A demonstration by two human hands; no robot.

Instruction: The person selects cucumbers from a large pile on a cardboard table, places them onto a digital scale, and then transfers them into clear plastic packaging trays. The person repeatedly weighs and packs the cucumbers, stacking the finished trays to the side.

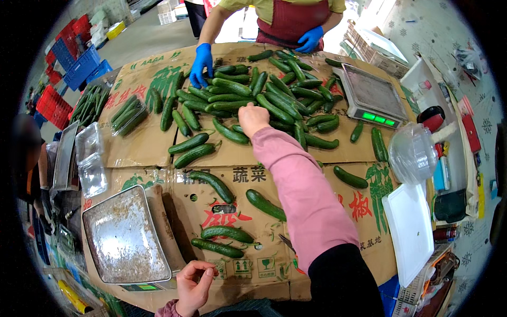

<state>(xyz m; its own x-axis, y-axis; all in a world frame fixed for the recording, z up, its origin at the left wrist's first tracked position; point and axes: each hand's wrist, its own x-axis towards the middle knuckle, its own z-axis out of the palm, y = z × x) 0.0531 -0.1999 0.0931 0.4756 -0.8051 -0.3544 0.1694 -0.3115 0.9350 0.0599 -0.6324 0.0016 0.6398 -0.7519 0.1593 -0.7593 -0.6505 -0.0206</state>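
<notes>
A large heap of cucumbers [277, 99] lies on a cardboard-covered table [134, 154]. My right hand [254, 118], in a pink sleeve, reaches to the heap's near edge with its fingers bent at a cucumber; whether it grips one is hidden. Near the front edge, my left hand [196, 283] is raised with thumb and forefinger together beside a weighing scale with a worn metal pan [126, 237]. To its right lie two cucumbers [225, 233] side by side. Partly under my right arm are scissors [286, 242]. A clear tray of cucumbers [128, 115] stands left of the heap.
Across the table a person in blue gloves [202, 65] touches the heap. A second scale [372, 95] stands back right, near clear plastic containers [412, 152] and a white foam lid [410, 233]. Empty clear trays [91, 158] lie left. Another person is at the far left.
</notes>
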